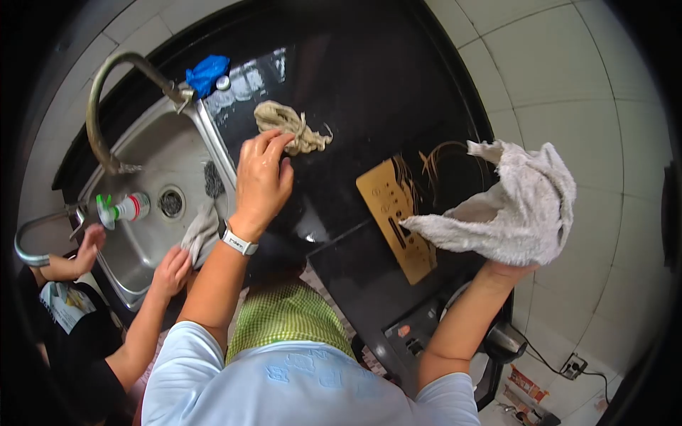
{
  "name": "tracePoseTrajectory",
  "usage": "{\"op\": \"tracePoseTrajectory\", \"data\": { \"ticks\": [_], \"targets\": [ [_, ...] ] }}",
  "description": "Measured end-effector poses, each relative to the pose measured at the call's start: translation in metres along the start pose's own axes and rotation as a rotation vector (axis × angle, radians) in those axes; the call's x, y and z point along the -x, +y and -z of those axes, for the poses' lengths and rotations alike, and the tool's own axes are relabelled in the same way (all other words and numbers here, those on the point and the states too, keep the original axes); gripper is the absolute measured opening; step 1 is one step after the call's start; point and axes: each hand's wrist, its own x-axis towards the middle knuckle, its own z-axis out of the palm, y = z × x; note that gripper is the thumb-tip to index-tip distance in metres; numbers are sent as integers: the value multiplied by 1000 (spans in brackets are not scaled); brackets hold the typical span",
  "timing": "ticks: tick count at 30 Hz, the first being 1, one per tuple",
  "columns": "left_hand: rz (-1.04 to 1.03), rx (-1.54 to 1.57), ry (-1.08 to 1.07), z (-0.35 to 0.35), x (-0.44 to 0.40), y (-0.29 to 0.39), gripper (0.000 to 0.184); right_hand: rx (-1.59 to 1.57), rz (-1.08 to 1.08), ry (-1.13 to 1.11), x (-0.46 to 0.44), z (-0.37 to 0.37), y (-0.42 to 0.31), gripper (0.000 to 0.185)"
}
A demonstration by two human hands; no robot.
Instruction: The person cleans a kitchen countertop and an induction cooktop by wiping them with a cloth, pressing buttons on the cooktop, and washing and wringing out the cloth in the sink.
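On the black countertop lies a crumpled beige rag (298, 131). My left hand (263, 174), a white watch on its wrist, reaches over the rag's near edge; the fingertips overlap it and the thumb stands apart from the fingers. On the right, a bunched greyish-white towel (522, 202) is held up by my right hand (513, 270), most of which is hidden under the cloth. One corner of the towel hangs across a gold control panel (398, 216) set in the dark surface.
Left is a steel sink (153, 153) with a curved faucet (96, 131), a spray bottle (131, 207) and a scouring pad (213, 179). Another person's hand (172, 270) holds a grey cloth (202, 224) at its rim. A blue plastic bag (207, 74) lies behind.
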Motion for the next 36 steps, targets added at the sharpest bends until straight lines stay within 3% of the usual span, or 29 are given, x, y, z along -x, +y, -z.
{"op": "tracePoseTrajectory", "data": {
  "ticks": [3,6,7,9,11,13,14,16,20,24,26,32,33,36],
  "targets": [
    [-74,-211,-129,-1,-35,-17,55,4,-30,-85,-44,18,0,55],
    [-120,-253,-307,-10,-51,-31,60,333,191,304,-100,5,38,44],
    [-123,-247,-357,-14,-53,-38,63,454,222,166,-121,19,50,41],
    [-117,-228,-432,-21,-54,-47,60,629,105,318,-159,44,86,38],
    [-106,-183,-432,-17,-59,-45,53,1320,-120,232,-207,106,128,43],
    [-107,-174,-445,-11,-65,-40,49,1954,-368,298,-248,186,187,72],
    [-110,-194,-435,-10,-65,-40,49,2206,-445,333,-246,173,204,76],
    [-99,-184,-470,-9,-68,-39,49,2293,-283,461,-256,179,227,72],
    [-70,-137,-492,-15,-69,-41,47,2376,217,241,-290,215,234,57],
    [-37,-63,-445,-22,-66,-49,46,2347,362,122,-329,215,252,53],
    [-56,-57,-411,-24,-64,-52,45,2319,377,82,-358,207,274,52],
    [-63,-44,-336,-31,-57,-61,46,2312,68,-122,-421,132,348,67],
    [-67,-38,-323,-32,-57,-62,45,2311,118,-32,-409,115,359,70],
    [-82,-34,-315,-32,-55,-64,43,2306,329,-183,-386,115,381,70]
  ]
}}
